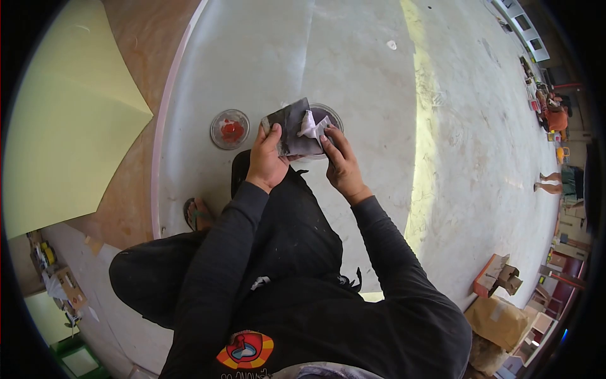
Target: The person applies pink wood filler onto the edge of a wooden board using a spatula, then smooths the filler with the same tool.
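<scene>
Between my two hands is a dark, flat, roughly square piece [291, 120] with a grey, smeared surface. My left hand [267, 158] grips its left edge, thumb on top. In my right hand [344, 163], a crumpled white cloth or paper [309, 124] is pinched against the right part of the piece. Partly hidden behind the piece and my right fingers is a round clear dish [334, 115] on the floor. To the left stands another round clear dish [219, 120] with red bits [232, 131] in it.
A pale yellow sheet [69, 120] lies on a brown surface at the left. At the lower right are an open cardboard box [492, 275] and a brown paper bag [497, 322]. Two people [555, 120] [571, 182] are far off at the right.
</scene>
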`<state>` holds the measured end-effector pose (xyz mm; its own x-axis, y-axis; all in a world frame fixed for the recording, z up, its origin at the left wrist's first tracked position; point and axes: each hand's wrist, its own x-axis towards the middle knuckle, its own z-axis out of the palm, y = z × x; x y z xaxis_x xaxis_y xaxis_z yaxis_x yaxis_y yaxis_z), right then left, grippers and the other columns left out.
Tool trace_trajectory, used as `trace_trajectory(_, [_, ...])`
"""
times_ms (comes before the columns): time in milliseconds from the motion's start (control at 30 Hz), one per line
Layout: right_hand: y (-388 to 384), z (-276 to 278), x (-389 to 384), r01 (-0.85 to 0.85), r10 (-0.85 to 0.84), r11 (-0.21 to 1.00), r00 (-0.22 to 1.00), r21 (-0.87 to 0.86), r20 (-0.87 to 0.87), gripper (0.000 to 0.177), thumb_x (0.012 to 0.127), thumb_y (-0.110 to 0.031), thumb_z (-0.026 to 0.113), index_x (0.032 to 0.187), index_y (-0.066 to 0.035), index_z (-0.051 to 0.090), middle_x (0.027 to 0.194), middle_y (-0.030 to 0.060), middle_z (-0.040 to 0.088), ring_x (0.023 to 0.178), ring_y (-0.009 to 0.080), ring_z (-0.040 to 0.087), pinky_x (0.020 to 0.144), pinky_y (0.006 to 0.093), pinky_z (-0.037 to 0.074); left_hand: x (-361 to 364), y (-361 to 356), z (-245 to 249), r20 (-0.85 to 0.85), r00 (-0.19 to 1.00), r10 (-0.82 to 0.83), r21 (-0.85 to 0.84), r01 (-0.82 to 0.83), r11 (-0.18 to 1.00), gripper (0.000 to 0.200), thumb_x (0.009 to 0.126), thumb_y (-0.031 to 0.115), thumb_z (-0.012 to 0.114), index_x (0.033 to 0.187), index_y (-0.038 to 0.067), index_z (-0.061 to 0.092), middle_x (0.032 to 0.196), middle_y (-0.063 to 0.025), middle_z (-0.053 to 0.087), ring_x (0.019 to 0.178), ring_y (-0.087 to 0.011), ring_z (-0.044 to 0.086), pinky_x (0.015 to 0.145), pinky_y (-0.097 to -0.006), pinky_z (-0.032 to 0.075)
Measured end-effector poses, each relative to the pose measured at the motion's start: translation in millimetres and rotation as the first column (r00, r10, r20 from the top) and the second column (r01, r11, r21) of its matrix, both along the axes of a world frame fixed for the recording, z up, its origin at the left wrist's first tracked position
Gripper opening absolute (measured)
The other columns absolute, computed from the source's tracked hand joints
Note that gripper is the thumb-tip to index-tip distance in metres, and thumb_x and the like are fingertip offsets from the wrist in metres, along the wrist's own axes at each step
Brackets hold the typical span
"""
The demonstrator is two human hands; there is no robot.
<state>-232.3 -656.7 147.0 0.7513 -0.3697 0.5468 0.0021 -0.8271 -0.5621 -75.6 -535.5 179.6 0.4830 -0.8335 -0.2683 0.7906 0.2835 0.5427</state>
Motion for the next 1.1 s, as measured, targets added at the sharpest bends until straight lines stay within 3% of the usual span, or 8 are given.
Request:
trace_trajectory(133, [-10.0,-6.2,-4.2,0.017,-0.004,0.997,0.984,0.069,-0.179,0.053,0.084,0.014,0.05,0.133,-0.007,0.053,0.128,0.0187,0.055,0.125,0.0342,0.053,0.103,0.0411,0.045,2.6,1.1,-1.8,-0.04,0.999,0.023,-0.04,-0.025,0.999,0.027,0.103,0.024,0.045,0.129,0.015,0.047,0.125,-0.007,0.059,0.113,-0.0257,0.062,0.085,-0.0466,0.058])
trace_trajectory(233, [2.5,4.8,15.5,0.086,-0.382,0.684,0.888,0.724,0.255,0.034,0.105,-0.012,0.042,0.138,-0.002,0.042,0.124,0.0113,0.059,0.112,0.02,0.059,0.096,0.0359,0.05,-4.3,-6.8,-14.0,-0.115,0.988,0.108,0.002,-0.108,0.994,0.029,0.103,0.025,0.046,0.13,0.014,0.049,0.124,-0.006,0.06,0.11,-0.0222,0.063,0.086,-0.0408,0.057])
trace_trajectory(333, [15.7,35.0,31.7,-0.24,-0.517,0.433,0.724,0.869,0.457,0.04,0.104,-0.022,0.047,0.139,-0.003,0.041,0.12,0.009,0.06,0.109,0.0156,0.058,0.089,0.0303,0.049,-21.7,-19.8,-10.3,-0.137,0.977,0.166,0.086,-0.155,0.984,0.028,0.104,0.025,0.044,0.129,0.014,0.049,0.122,-0.0059,0.061,0.109,-0.022,0.063,0.086,-0.0398,0.056])
trace_trajectory(600, [38.0,42.8,49.6,-0.343,-0.51,0.404,0.685,0.848,0.52,0.038,0.105,-0.02,0.046,0.138,-0.003,0.042,0.121,0.0098,0.06,0.11,0.017,0.058,0.093,0.0294,0.048,-34.5,-38.6,11.4,-0.016,0.973,0.231,0.087,-0.229,0.97,0.024,0.104,0.021,0.04,0.125,0.012,0.046,0.124,-0.0078,0.058,0.111,-0.0253,0.06,0.089,-0.0459,0.054])
trace_trajectory(900, [15.5,37.6,16.4,0.084,-0.105,0.935,0.993,0.344,0.043,0.032,0.102,-0.003,0.041,0.132,0.001,0.052,0.129,0.0106,0.058,0.121,0.0199,0.054,0.1,0.0323,0.044,-16.5,-31.2,-11.0,0.233,0.906,0.352,0.076,-0.378,0.923,0.02,0.102,0.017,0.045,0.12,0.01,0.046,0.117,-0.0068,0.056,0.108,-0.0191,0.058,0.085,-0.0384,0.053])
trace_trajectory(1000, [6.2,21.3,2.0,0.057,0.052,0.874,0.976,0.483,-0.21,0.033,0.1,0.002,0.041,0.13,0.002,0.055,0.128,0.0114,0.06,0.121,0.023,0.056,0.101,0.032,0.043,-3.1,-20.8,21.6,0.231,0.916,0.327,0.127,-0.362,0.923,0.021,0.101,0.02,0.048,0.121,0.013,0.047,0.12,-0.0052,0.056,0.109,-0.0197,0.058,0.082,-0.0431,0.054])
trace_trajectory(1067, [2.9,-1.7,3.1,0.092,-0.052,0.784,0.995,0.614,-0.083,0.031,0.102,-0.004,0.044,0.131,0.001,0.053,0.129,0.0114,0.059,0.119,0.0252,0.058,0.101,0.033,0.044,9.3,-18.6,36.6,0.077,0.916,0.394,0.008,-0.395,0.918,0.022,0.101,0.023,0.049,0.121,0.016,0.048,0.123,-0.004,0.056,0.108,-0.0211,0.059,0.078,-0.0463,0.054])
trace_trajectory(1100, [2.1,1.0,6.9,-0.051,-0.184,0.514,0.968,0.856,0.168,0.03,0.103,-0.009,0.045,0.131,0.0,0.052,0.129,0.011,0.059,0.118,0.0242,0.058,0.101,0.0338,0.045,16.4,-14.7,32.4,0.08,0.918,0.389,0.024,-0.392,0.92,0.023,0.1,0.023,0.051,0.122,0.015,0.048,0.123,-0.0049,0.057,0.108,-0.0234,0.06,0.079,-0.0473,0.055])
